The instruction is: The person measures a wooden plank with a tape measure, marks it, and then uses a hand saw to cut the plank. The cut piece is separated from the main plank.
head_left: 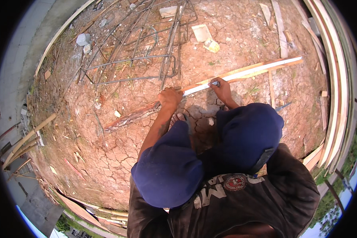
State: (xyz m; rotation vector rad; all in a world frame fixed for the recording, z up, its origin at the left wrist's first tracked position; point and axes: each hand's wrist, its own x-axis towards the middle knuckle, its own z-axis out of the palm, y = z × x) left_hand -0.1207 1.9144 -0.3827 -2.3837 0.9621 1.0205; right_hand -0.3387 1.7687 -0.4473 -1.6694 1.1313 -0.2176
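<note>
A long wooden plank [133, 118] lies aslant on the ground in front of my feet, its left end rough and bark-edged. On its right part runs a long, straight white strip [248, 73], which looks like a straightedge. My left hand [170, 97] is closed over the plank at the strip's left end, fingers wrapped round the wood. My right hand [223, 91] is at the strip a little farther right, pinching a small dark object [215, 83] against it. That object is too small to name. I am squatting, with both knees below the plank.
Beyond the plank lies a bent steel rebar cage [135, 65]. Pale flat scraps [202, 33] lie to its right. Long stacked boards [332, 83] line the right edge. A narrow dark blade-like piece [283, 106] sits beside my right knee. More timber [29, 141] lies at the left.
</note>
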